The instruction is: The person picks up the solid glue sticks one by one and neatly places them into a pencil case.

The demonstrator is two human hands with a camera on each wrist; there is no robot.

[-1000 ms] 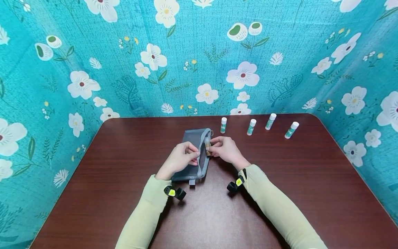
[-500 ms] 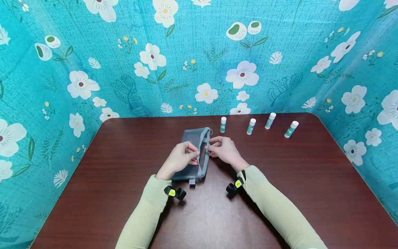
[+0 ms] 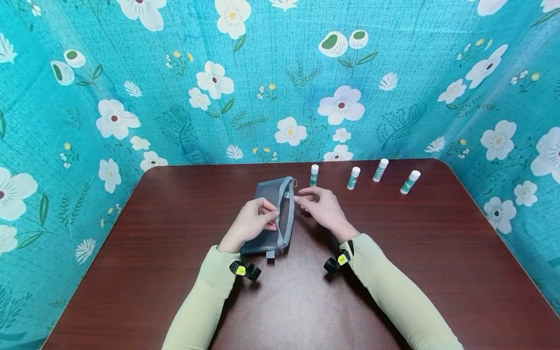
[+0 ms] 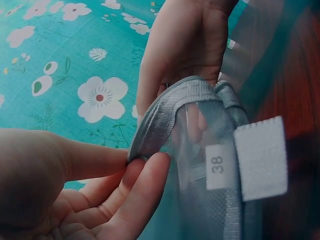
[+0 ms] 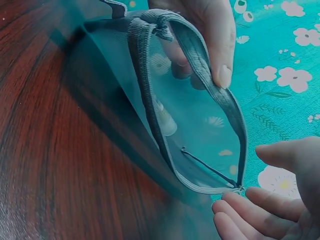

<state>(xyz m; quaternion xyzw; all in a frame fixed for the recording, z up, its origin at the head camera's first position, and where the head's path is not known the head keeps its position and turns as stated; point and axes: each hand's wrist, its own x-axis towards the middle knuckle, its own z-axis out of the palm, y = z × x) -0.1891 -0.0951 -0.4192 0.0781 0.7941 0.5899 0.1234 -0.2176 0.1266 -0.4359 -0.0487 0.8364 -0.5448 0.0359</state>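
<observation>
A grey mesh zip pouch (image 3: pixel 266 243) lies on the table in the head view, its zipped mouth gaping toward the right. My left hand (image 3: pixel 251 222) pinches one zip edge between thumb and fingers; the left wrist view shows this grip close up, beside a label marked 38 (image 4: pixel 218 167). Through the mesh in the right wrist view, a pale small tube (image 5: pixel 167 122) shows inside the pouch. My right hand (image 3: pixel 323 209) is just right of the mouth, near the end with the pull ring (image 3: pixel 295 183). Its fingers are relaxed and spread, holding nothing.
Several small white-capped tubes with green labels stand at the back right, among them one tube (image 3: pixel 314 176) just behind my right hand and another tube (image 3: pixel 410 183) farthest right. The dark wooden table (image 3: pixel 183 209) ends at a flowered blue curtain (image 3: pixel 262 97).
My right hand pinched a small brownish cylinder at the pouch mouth; it has let go and drawn back slightly right. The cylinder no longer shows in its fingers. My left hand keeps its pinch.
</observation>
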